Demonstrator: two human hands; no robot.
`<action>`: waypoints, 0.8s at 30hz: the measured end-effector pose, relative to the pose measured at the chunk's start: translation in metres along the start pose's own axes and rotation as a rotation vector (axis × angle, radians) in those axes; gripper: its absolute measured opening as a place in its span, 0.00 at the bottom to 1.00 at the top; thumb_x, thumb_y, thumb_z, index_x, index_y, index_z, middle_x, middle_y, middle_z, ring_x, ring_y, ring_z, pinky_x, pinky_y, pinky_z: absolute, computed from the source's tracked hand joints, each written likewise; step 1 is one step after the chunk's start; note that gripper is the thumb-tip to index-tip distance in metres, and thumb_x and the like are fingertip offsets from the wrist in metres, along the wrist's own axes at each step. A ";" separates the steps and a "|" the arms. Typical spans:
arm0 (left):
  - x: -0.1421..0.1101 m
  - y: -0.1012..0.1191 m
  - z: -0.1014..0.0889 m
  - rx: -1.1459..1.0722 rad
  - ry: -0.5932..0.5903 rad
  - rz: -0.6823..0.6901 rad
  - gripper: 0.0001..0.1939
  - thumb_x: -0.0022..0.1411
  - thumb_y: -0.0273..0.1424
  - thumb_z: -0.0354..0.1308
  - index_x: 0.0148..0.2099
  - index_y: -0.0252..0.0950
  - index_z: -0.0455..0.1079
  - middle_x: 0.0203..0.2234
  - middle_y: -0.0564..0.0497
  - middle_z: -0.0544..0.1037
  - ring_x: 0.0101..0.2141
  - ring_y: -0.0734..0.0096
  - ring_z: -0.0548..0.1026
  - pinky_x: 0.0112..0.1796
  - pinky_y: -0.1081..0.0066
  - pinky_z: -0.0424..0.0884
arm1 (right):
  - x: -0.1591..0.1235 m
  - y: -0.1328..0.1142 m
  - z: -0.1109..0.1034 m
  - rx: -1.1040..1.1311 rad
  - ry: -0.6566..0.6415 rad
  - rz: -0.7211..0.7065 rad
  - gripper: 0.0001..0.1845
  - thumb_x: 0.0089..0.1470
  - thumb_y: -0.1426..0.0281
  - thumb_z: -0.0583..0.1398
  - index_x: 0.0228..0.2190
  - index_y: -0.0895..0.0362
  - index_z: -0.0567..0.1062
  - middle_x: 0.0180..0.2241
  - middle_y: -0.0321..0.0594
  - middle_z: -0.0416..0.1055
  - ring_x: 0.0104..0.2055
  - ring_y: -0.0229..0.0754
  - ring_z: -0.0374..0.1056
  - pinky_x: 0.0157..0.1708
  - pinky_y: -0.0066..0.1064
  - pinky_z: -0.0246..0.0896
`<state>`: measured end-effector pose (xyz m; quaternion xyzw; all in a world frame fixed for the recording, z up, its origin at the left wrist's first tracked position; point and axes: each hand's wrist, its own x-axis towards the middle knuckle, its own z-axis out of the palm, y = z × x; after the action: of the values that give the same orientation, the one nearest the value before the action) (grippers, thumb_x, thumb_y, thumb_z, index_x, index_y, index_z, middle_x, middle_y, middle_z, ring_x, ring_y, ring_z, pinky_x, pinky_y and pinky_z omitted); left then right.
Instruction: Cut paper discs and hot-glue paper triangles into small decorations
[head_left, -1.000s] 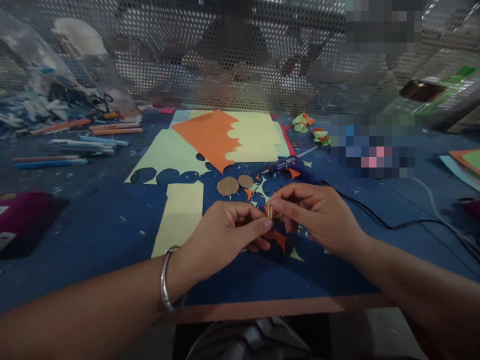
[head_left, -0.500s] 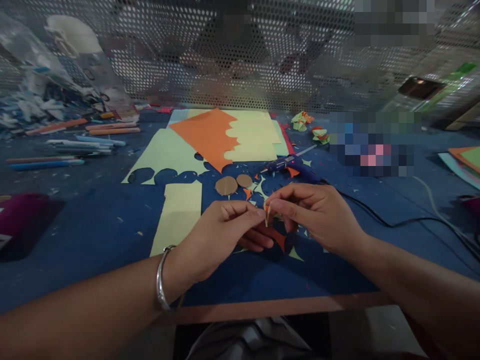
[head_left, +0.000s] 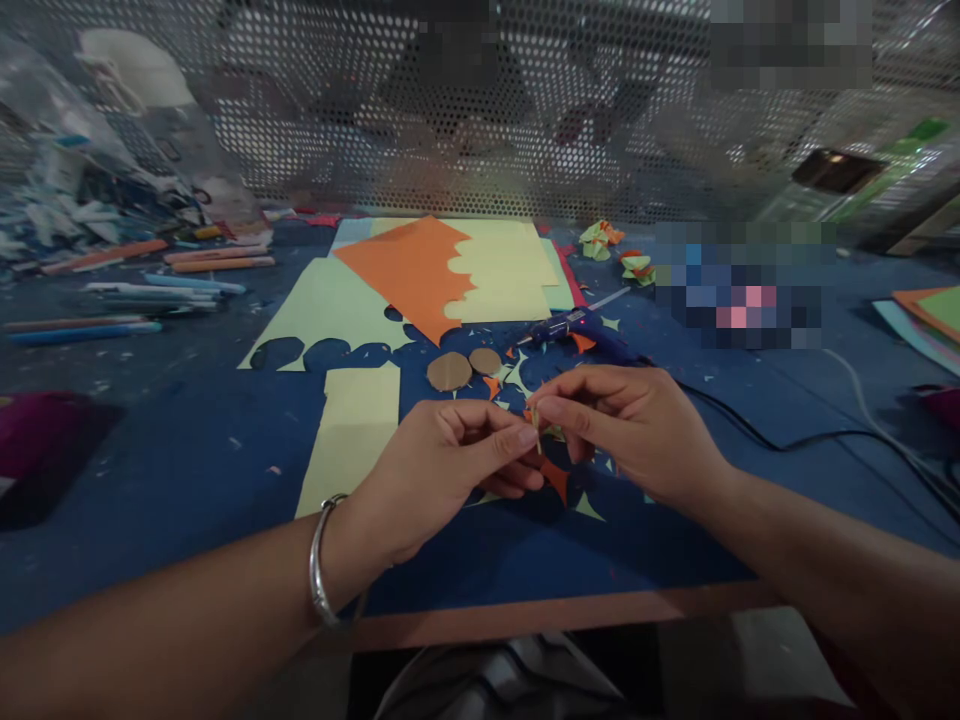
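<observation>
Between my fingertips is a small folded piece of paper (head_left: 537, 432), pale with a bit of orange, seen nearly edge-on. My left hand (head_left: 450, 455), with a silver bangle at the wrist, pinches it between thumb and fingers. From the other side my right hand (head_left: 634, 420) grips the same piece with thumb and forefinger. Both hands are just above the table, over paper scraps (head_left: 591, 507) in green and orange. Two round brown discs (head_left: 449, 372) lie beyond my left hand. A blue glue gun (head_left: 559, 327) with a clear stick rests behind my right hand.
An orange sheet (head_left: 409, 265) with a scalloped edge overlaps yellow and green paper. A yellow strip (head_left: 358, 425) lies by my left forearm. Pens (head_left: 176, 297) and a bottle (head_left: 169, 140) stand at left. Crumpled paper flowers (head_left: 600, 240) lie behind; a black cable (head_left: 750, 433) runs right.
The folded paper has turned slightly, showing narrower and less orange. My left thumb has moved a little further over it. The whole view has shifted slightly.
</observation>
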<state>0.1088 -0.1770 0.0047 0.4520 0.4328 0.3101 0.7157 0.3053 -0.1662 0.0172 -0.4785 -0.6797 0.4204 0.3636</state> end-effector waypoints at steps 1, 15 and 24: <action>0.000 0.000 0.000 0.001 0.000 0.003 0.12 0.61 0.37 0.66 0.33 0.33 0.76 0.25 0.52 0.82 0.27 0.77 0.80 0.31 0.80 0.75 | 0.000 0.000 0.000 -0.001 -0.001 -0.002 0.07 0.57 0.66 0.66 0.32 0.58 0.81 0.18 0.29 0.72 0.17 0.27 0.67 0.17 0.16 0.59; 0.000 0.001 0.002 0.059 0.009 0.022 0.13 0.61 0.37 0.65 0.32 0.33 0.73 0.24 0.54 0.79 0.26 0.78 0.79 0.31 0.81 0.74 | -0.001 0.003 -0.001 0.002 -0.053 0.011 0.11 0.59 0.62 0.64 0.33 0.58 0.81 0.19 0.30 0.71 0.19 0.29 0.67 0.20 0.20 0.61; 0.000 -0.001 -0.005 0.155 0.112 0.182 0.13 0.63 0.41 0.63 0.37 0.36 0.71 0.29 0.55 0.76 0.30 0.75 0.77 0.34 0.75 0.73 | -0.001 0.002 -0.001 -0.017 -0.057 0.017 0.11 0.58 0.62 0.64 0.32 0.57 0.80 0.18 0.31 0.71 0.19 0.32 0.66 0.20 0.23 0.61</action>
<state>0.1042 -0.1756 0.0031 0.5251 0.4520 0.3643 0.6223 0.3066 -0.1663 0.0159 -0.4752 -0.6893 0.4309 0.3366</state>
